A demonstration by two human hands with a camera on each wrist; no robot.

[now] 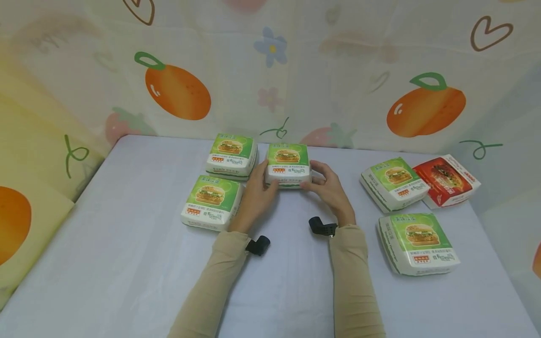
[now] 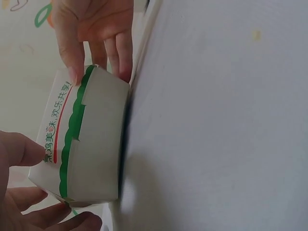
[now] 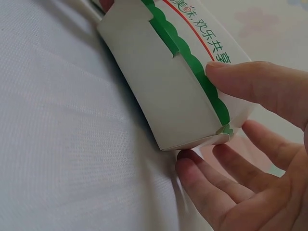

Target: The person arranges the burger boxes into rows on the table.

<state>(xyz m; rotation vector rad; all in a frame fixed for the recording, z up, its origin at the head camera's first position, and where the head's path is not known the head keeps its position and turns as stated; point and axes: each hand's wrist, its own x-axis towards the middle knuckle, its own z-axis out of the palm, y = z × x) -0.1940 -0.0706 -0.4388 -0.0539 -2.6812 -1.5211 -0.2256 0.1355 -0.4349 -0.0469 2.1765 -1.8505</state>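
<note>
A green and white burger box [image 1: 288,164] sits near the back edge of the table, between both hands. On its left side my left hand [image 1: 257,195] holds it, thumb at the front corner. My right hand [image 1: 328,188] holds the opposite side, its thumb on the front right corner. In the left wrist view the box [image 2: 96,134] shows its white front flap with a green scalloped edge, and the left thumb [image 2: 21,150] touches its printed face. From the right wrist, the right thumb [image 3: 255,84] presses the printed face while the fingers curl by the box's corner.
Left of the hands, one green burger box [image 1: 231,157] stands behind another [image 1: 211,203], close to the left forearm. Farther right are two more green boxes [image 1: 395,184] [image 1: 417,244] and a red burger box [image 1: 447,180]. A printed curtain [image 1: 236,84] hangs behind the table [image 1: 139,263].
</note>
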